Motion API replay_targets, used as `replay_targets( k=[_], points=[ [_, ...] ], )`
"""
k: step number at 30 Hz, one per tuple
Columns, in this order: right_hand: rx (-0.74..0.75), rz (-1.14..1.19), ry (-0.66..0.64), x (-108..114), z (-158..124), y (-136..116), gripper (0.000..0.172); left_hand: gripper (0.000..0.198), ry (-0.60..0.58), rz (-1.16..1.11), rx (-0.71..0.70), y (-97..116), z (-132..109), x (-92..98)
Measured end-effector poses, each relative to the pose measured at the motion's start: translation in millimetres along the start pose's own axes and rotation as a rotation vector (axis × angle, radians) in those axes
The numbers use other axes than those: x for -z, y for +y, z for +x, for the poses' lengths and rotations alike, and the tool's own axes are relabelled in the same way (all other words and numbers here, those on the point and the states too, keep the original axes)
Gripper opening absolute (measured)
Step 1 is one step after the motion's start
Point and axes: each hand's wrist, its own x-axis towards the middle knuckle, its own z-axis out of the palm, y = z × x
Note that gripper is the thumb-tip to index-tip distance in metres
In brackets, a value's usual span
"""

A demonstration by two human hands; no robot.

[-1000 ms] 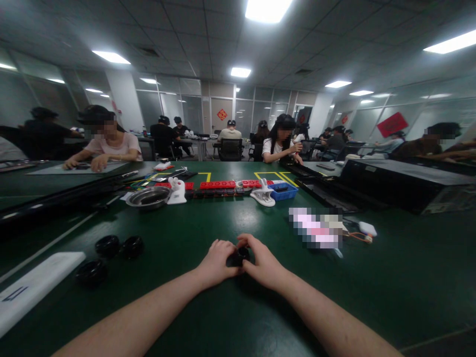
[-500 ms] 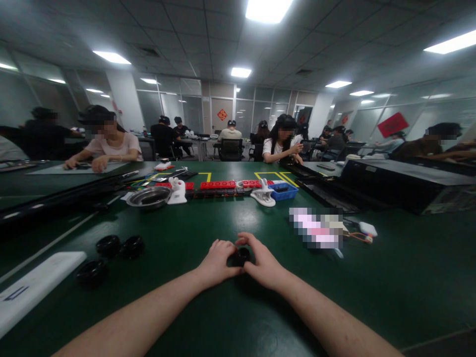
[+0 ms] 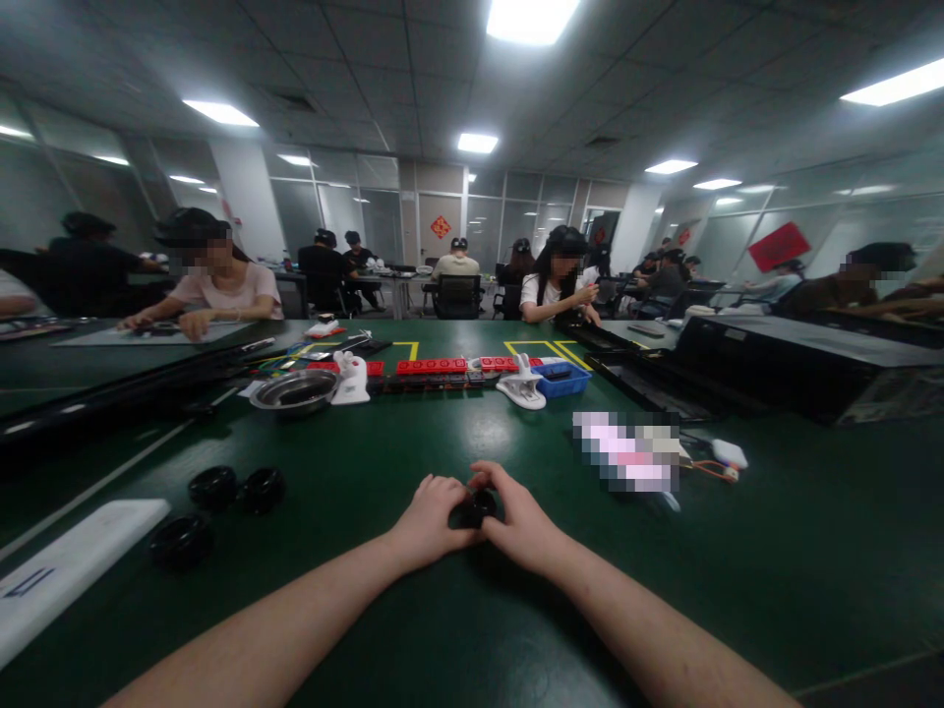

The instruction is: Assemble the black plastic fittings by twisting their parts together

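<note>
A small, glossy black round piece (image 3: 483, 507) is held low over the green table between my two hands, its round end facing up. My left hand (image 3: 430, 517) is closed round its left side, with fingers curled over the far edge and the thumb at the near edge. From the other side my right hand (image 3: 522, 521) grips it, index finger arched over the top and thumb near the left thumb. Fingers cover much of the piece. To the left lie three black ring-shaped pieces (image 3: 213, 489), looking similar, close to a white slab (image 3: 81, 570) with a dark mark.
Across the table stand a metal bowl (image 3: 295, 390), two white clamp-like stands (image 3: 352, 382), a red row of blocks (image 3: 432, 366) and a blue basket (image 3: 564, 380). A large black case (image 3: 811, 364) is at right. Co-workers (image 3: 564, 280) sit beyond.
My hands and the black round piece stay almost in place. Across the table, the co-worker at the left has shifted their hands slightly.
</note>
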Motion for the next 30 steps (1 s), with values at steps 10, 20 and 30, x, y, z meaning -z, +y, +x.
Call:
replay_targets(
  k=[10, 20, 30],
  points=[
    [-0.121, -0.122, 0.143, -3.4, 2.2, 2.9, 0.043, 0.031, 0.003, -0.008, -0.008, -1.8, -0.7, -1.6],
    [-0.071, -0.119, 0.111, 0.1, -0.1, 0.8, 0.049, 0.033, 0.001, -0.007, -0.017, -3.2, -0.4, -1.7],
    [0.031, -0.011, -0.015, 0.2, 0.0, 3.9, 0.055, 0.034, 0.005, -0.004, -0.016, -5.9, -0.1, -4.4]
  ],
)
